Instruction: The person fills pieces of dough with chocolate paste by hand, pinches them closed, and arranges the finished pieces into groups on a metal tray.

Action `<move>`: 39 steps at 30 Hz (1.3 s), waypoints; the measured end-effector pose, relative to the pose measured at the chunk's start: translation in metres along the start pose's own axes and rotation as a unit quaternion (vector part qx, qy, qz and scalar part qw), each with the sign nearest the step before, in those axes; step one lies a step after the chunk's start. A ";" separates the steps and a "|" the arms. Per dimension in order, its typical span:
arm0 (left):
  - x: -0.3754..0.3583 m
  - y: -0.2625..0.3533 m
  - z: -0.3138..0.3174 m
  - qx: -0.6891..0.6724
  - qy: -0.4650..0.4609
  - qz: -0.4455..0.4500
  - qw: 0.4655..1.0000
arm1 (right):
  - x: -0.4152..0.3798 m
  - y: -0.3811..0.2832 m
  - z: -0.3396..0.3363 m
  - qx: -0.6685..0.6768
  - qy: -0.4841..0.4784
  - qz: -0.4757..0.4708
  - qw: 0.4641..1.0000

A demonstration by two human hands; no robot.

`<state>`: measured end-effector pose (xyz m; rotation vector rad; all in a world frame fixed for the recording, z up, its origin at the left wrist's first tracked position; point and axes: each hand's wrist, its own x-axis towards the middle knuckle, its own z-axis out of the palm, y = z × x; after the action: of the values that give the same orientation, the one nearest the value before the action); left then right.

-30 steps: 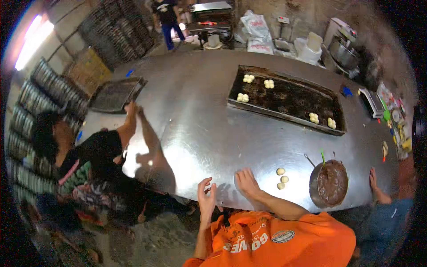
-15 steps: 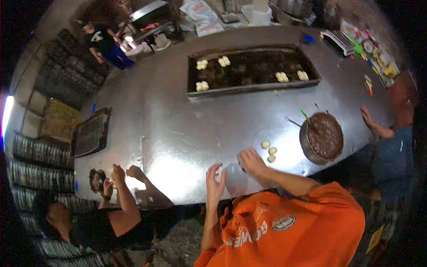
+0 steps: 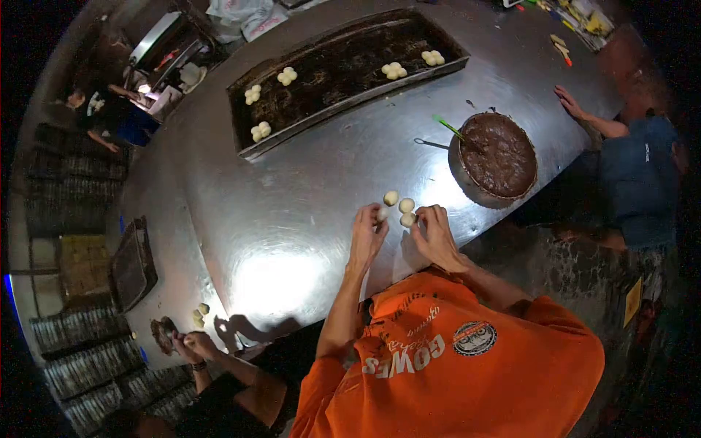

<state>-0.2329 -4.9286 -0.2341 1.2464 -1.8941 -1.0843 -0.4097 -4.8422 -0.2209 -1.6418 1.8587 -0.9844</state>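
My left hand (image 3: 365, 235) pinches a pale, round dough ball (image 3: 382, 214) between thumb and fingers, low over the metal table. Close by on the right, the curled fingers of my right hand (image 3: 437, 239) close on another dough ball (image 3: 408, 220). Just beyond my fingertips, two more balls sit on the steel: one dough ball (image 3: 391, 198) on its own and one dough ball (image 3: 406, 205) touching the ball at my right hand.
A pot of brown filling (image 3: 500, 157) with a green-handled utensil (image 3: 447, 126) stands to the right. Beyond lies a dark baking tray (image 3: 350, 109) bearing dough clusters. A co-worker's hands (image 3: 191, 344) work at the lower left; another person's hand (image 3: 573, 106) rests at the right edge.
The view has shifted. My left hand has come forward and taken hold of a dough ball. My right hand, earlier palm-down beside the balls, now grips one from the right.
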 end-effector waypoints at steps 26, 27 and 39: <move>0.061 0.014 -0.033 -0.024 -0.255 0.063 0.965 | 0.070 0.002 -0.010 0.072 -0.137 -0.048 0.987; 0.047 0.023 -0.039 -0.028 -0.208 0.083 0.974 | 0.069 -0.006 -0.014 0.070 -0.141 -0.051 0.986; 0.014 -0.030 -0.014 0.018 -0.130 0.027 0.991 | 0.066 0.005 0.027 0.011 -0.177 -0.090 0.980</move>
<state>-0.2139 -4.9525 -0.2534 1.1088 -2.1366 -1.2389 -0.4045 -4.9122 -0.2342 -1.8566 1.4796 -0.7192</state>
